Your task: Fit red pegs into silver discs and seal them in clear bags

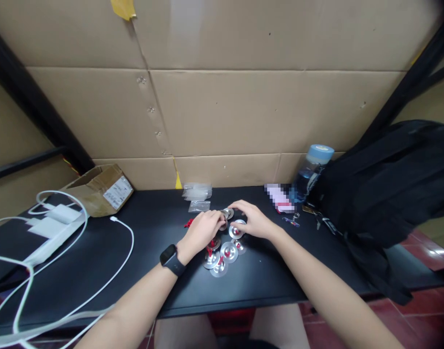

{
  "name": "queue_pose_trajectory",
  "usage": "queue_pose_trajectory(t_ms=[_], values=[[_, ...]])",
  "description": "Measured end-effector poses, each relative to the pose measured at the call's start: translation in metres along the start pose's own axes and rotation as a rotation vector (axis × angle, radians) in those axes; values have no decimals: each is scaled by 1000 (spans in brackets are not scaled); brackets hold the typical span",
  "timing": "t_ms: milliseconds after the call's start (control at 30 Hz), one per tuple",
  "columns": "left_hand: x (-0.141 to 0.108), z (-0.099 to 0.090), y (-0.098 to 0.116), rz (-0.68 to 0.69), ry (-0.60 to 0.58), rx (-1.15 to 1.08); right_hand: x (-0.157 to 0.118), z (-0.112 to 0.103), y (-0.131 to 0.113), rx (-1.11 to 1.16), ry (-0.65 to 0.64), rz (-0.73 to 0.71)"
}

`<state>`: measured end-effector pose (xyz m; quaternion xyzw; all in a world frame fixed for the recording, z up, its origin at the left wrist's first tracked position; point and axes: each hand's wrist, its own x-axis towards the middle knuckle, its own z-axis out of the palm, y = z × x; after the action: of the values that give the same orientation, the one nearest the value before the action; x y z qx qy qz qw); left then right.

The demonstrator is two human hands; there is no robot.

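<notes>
from my remote feed i see silver discs (231, 258) at 6 o'clock with bright red cords (210, 252). the tabletop (272, 271) reads plain black to me, and so do the backpack (399, 174) at 3 o'clock and the watch (170, 257) at 7. the wall (222, 106) is tan. i get a brown box (98, 191) with a white label (117, 192) at 9, white cables (131, 242) at 8, a light blue bottle lid (320, 153) at 3, yellow tape (123, 8) at 11, and dark red floor tiles (430, 303) at 4.
</notes>
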<state>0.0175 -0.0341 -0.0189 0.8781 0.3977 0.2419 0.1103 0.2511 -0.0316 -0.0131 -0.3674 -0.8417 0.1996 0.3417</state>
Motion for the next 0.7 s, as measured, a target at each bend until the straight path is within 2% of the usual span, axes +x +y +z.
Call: queue_pose_trajectory(t_ms=[133, 200, 267, 333, 400, 500, 600, 700], values=[[1, -7, 8, -92, 72, -560, 4, 17, -21, 351, 31, 42], [2, -14, 10, -119, 97, -663, 5, 20, -25, 464, 64, 86], [1, -26, 5, -139, 145, -586, 5, 15, -24, 436, 98, 117], [-3, -43, -9, -150, 176, -388, 5, 3, -16, 285, 154, 136], [-9, -62, -29, -143, 79, -195, 3, -13, -1, 73, 210, 130], [-20, -83, -61, -148, -114, -97, -1, -33, 28, -110, 251, 136], [-24, -87, -77, -168, -207, -79, -6, -40, 53, -185, 152, 220], [-21, -79, -72, -118, -169, -51, -9, -37, 66, -229, 24, 290]])
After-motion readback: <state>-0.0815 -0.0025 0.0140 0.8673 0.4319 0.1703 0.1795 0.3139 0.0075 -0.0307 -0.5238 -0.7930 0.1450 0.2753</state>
